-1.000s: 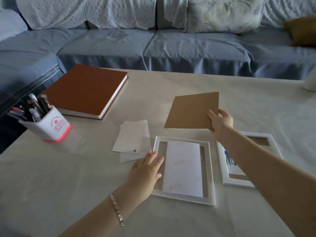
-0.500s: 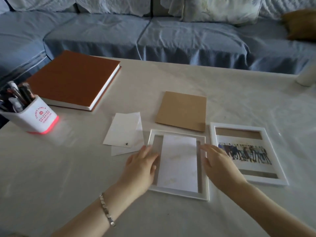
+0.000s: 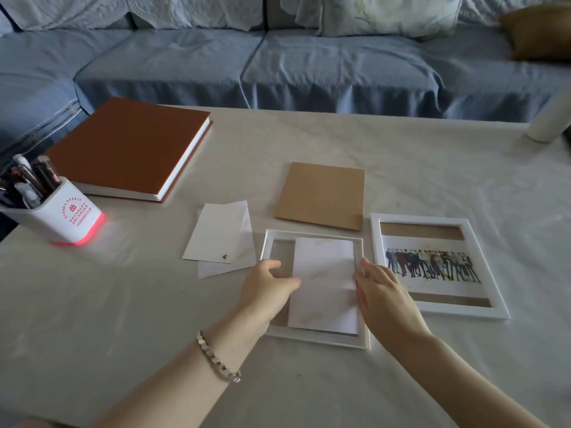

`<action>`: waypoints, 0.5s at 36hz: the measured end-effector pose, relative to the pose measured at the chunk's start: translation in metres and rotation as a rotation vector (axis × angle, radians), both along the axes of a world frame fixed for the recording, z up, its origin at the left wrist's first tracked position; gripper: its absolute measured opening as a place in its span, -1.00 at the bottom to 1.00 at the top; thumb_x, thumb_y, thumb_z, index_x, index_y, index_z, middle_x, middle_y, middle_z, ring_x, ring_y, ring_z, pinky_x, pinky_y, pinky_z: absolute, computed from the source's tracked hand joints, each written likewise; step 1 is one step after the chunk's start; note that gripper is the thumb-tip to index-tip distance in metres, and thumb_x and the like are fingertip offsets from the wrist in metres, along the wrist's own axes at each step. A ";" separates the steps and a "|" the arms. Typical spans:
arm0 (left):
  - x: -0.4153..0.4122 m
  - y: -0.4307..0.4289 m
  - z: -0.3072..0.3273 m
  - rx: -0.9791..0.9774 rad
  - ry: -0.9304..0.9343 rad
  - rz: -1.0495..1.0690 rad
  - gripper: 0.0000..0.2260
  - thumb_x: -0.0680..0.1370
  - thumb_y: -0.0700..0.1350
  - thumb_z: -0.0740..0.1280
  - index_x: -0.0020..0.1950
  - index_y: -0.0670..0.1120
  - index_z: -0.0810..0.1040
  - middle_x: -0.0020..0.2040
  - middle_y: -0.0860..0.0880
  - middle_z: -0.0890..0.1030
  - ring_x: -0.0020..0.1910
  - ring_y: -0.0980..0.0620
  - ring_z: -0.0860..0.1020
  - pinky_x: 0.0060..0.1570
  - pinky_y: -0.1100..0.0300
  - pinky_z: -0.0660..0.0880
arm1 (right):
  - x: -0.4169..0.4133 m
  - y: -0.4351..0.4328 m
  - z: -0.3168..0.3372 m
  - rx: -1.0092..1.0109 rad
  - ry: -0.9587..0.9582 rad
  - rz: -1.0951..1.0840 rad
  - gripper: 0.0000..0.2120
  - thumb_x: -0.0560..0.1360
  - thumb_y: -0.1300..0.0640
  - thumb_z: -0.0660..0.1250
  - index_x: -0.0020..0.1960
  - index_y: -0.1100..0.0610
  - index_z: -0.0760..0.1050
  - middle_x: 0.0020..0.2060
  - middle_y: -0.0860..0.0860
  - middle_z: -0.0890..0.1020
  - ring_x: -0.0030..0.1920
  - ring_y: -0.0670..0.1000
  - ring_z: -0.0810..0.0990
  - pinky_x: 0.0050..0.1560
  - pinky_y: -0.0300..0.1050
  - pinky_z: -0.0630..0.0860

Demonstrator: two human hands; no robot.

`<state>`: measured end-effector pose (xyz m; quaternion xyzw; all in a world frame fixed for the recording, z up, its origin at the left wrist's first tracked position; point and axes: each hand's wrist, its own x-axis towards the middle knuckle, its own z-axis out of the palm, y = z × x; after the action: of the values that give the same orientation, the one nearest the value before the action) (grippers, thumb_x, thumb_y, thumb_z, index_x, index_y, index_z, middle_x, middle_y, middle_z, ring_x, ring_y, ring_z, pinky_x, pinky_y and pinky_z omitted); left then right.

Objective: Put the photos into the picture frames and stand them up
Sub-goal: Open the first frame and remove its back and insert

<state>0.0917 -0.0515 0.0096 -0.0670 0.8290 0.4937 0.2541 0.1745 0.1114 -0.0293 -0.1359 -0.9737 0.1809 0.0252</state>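
Note:
A white picture frame (image 3: 315, 341) lies flat on the table in front of me, back side up. A photo (image 3: 324, 282) lies face down inside it. My left hand (image 3: 265, 288) has its fingers curled at the photo's left edge and pinches it. My right hand (image 3: 383, 291) rests with straight fingers against the photo's right edge. The brown backing board (image 3: 321, 196) lies just behind this frame. To the right lies a second white frame (image 3: 374, 242) holding a photo of a row of people (image 3: 432, 262). Two loose white photos (image 3: 219, 233) lie face down to the left.
A brown-covered book (image 3: 129, 146) lies at the back left, and a white pen holder (image 3: 61, 211) with several pens stands near the left edge. At the far right edge stands a white cylinder (image 3: 550, 118). A blue sofa (image 3: 309, 66) runs behind the table.
My right hand set the brown backing board down behind the frame and came to the photo's right edge. My left hand moved from the frame's left rim onto the photo's left edge.

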 end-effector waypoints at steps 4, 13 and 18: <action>0.002 0.002 0.000 0.011 -0.034 -0.106 -0.73 0.38 -0.18 0.44 0.05 -0.14 0.57 -0.05 -0.06 0.63 -0.09 0.00 0.58 -0.20 0.26 0.44 | 0.000 -0.001 0.006 0.005 -0.020 0.015 -0.75 0.46 0.37 0.22 0.12 0.30 0.51 0.30 0.15 0.43 0.27 0.20 0.38 0.20 0.06 0.41; 0.003 -0.021 0.023 0.022 0.426 -0.064 -0.82 0.46 -0.28 0.27 -0.07 -0.01 0.53 -0.27 0.03 0.50 -0.33 0.06 0.41 -0.37 0.36 0.30 | 0.001 0.000 0.010 0.017 -0.072 0.044 -0.76 0.55 0.27 0.12 0.13 0.24 0.50 0.35 0.05 0.35 0.32 0.08 0.31 0.21 -0.04 0.40; -0.014 -0.067 0.051 -0.372 1.141 -0.120 -0.63 0.45 -0.33 0.23 0.22 -0.13 0.54 0.01 -0.04 0.66 -0.11 0.03 0.56 -0.19 0.20 0.46 | -0.006 -0.003 0.015 0.049 -0.132 0.009 -0.80 0.50 0.29 0.17 0.05 0.23 0.52 0.30 0.05 0.38 0.30 0.06 0.31 0.18 -0.07 0.42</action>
<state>0.0779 -0.1182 0.0607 0.2121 0.9093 0.2830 -0.2193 0.1681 0.1083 -0.0142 -0.1428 -0.9780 0.1478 -0.0367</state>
